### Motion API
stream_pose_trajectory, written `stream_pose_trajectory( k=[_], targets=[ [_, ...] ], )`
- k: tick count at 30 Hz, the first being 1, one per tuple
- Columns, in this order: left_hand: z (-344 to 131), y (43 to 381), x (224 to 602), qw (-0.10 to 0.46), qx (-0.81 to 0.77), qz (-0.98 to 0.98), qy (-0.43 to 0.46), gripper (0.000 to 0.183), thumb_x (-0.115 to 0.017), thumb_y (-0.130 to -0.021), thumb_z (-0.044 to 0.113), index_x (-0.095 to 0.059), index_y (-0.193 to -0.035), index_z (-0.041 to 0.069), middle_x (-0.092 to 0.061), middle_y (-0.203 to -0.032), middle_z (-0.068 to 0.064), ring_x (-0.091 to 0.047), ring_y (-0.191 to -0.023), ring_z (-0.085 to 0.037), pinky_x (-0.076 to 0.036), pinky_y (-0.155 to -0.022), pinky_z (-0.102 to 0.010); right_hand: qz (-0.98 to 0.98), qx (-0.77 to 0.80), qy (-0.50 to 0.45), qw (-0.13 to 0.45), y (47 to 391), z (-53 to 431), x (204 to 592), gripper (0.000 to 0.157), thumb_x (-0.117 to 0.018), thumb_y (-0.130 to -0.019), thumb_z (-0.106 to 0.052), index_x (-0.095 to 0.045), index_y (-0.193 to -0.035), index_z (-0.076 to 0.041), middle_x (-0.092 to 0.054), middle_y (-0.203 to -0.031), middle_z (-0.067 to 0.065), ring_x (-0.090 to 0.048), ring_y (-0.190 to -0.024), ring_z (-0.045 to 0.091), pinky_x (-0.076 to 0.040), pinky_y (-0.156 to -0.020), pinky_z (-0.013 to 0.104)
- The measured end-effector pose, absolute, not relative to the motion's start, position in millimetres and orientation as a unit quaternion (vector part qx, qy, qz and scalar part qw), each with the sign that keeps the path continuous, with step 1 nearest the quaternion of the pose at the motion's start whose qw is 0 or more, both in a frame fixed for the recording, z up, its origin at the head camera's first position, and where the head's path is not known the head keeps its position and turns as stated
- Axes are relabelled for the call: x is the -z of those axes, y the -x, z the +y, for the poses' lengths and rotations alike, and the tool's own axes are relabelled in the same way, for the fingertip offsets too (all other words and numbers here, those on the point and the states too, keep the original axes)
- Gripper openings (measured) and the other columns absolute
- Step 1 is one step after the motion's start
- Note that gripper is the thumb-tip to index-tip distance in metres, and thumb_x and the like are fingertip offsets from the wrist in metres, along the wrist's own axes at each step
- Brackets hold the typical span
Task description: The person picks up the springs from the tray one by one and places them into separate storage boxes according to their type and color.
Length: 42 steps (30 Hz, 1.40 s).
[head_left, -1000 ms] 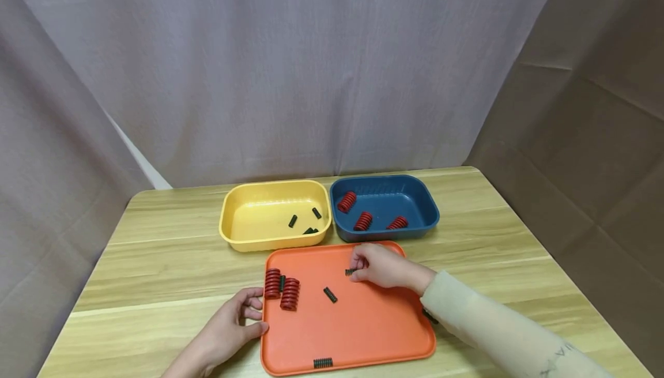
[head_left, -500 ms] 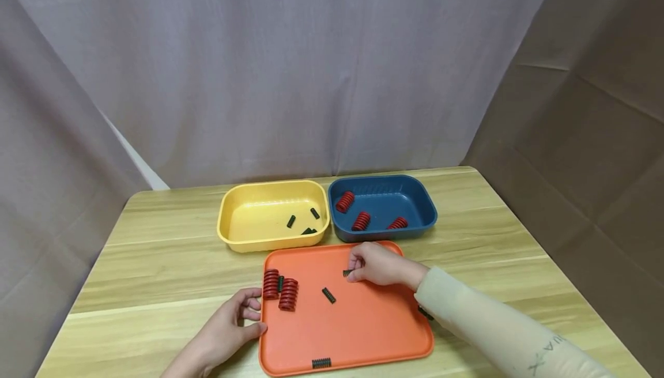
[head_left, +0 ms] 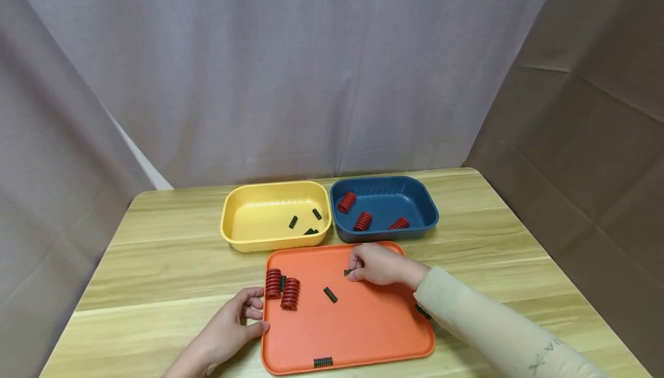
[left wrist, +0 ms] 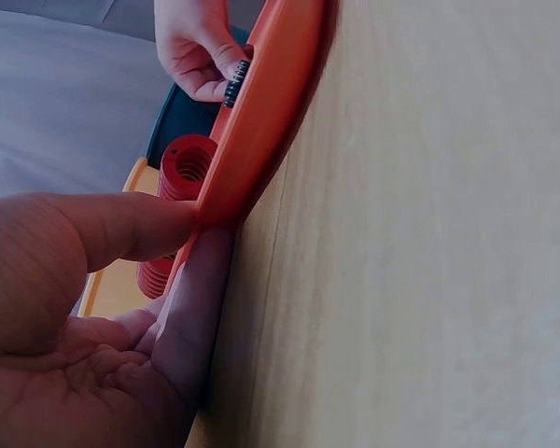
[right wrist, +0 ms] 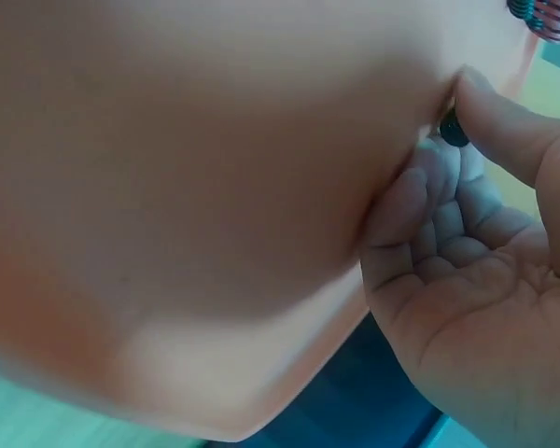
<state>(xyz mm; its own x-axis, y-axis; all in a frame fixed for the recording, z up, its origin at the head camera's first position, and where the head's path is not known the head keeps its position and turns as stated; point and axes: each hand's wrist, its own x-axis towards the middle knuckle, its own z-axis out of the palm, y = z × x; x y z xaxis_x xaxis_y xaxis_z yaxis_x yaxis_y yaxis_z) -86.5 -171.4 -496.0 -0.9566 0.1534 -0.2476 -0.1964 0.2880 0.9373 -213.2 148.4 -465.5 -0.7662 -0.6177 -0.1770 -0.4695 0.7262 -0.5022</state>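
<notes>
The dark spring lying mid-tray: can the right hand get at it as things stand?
Probably yes: nothing visible stands between the right hand and that dark spring on the orange tray, though the hand is pinching another spring.

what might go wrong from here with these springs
The right hand pinches only a small spring, which could slip out and roll.
The left hand grips the tray at its rim; lifting that side might set the two red springs on it rolling.
The sleeve reaches over the tray's right edge, close to a dark spring, and may knock it.
</notes>
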Motion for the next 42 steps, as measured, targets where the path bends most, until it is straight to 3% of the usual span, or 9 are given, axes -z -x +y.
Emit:
stream_pose_trajectory(
  k=[14, 30, 42],
  targets=[
    [-176, 89, 497, 0.145, -0.596, 0.790, 0.004, 0.062, -0.079, -0.078, 0.004, -0.048, -0.132, 0.000, -0.051, -0.108, -0.010, -0.055, -0.096, -0.022, -0.047, -0.075, -0.026, 0.895, 0.308, 0.283, 0.155, 211, 116, 439, 0.015, -0.071, -0.090, -0.027, -0.058, -0.087, -0.019, -0.059, -0.077, -0.006, -0.055, -0.070, 0.011, -0.046, -0.065, 0.029],
    [-180, 89, 496, 0.145, -0.595, 0.790, 0.010, 0.062, -0.078, -0.078, 0.002, -0.047, -0.132, -0.002, -0.051, -0.108, -0.011, -0.055, -0.096, -0.022, -0.047, -0.074, -0.026, 0.853, 0.501, 0.141, -0.034, 227, 50, 431, 0.020, -0.067, -0.092, -0.034, -0.060, -0.095, -0.016, -0.060, -0.086, -0.001, -0.057, -0.077, 0.015, -0.049, -0.071, 0.032],
    [-178, 90, 496, 0.142, -0.595, 0.791, 0.014, 0.062, -0.078, -0.078, 0.004, -0.048, -0.132, 0.000, -0.052, -0.108, -0.011, -0.054, -0.096, -0.022, -0.047, -0.075, -0.026, 0.870, 0.470, 0.111, -0.102, 245, 25, 443, 0.016, -0.064, -0.094, -0.031, -0.060, -0.095, -0.015, -0.059, -0.083, -0.004, -0.058, -0.073, 0.011, -0.049, -0.063, 0.029]
  ],
)
